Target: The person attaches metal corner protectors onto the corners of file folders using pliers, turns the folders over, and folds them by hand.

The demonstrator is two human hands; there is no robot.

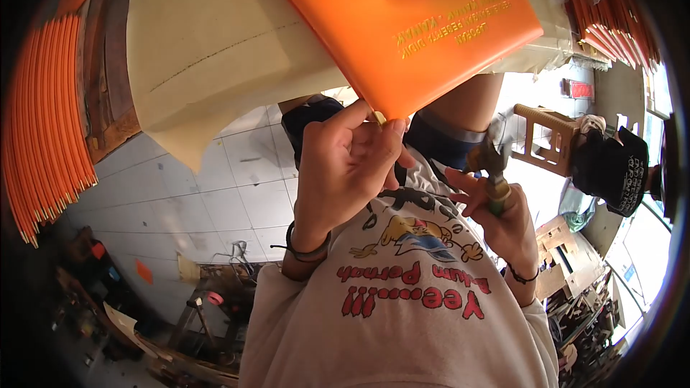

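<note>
An orange folder cover (pixel 438 36) with gold lettering lies over the edge of the paper-covered work surface, one corner pointing at me. My left hand (pixel 352 158) is closed on that corner, thumb and fingers pinching it around a small gold metal corner piece (pixel 379 118). To the right, my right hand (pixel 496 212) grips a hammer (pixel 496 183) by its green and yellowish handle. The hammer's metal head is raised and smeared by motion, apart from the folder cover.
Brown paper (pixel 215 50) covers the work surface. Stacked orange covers (pixel 47 122) with gold corners stand at the left, and more orange covers (pixel 618 14) lie at the far right. A tan plastic stool (pixel 543 133) is on the tiled floor (pixel 244 165).
</note>
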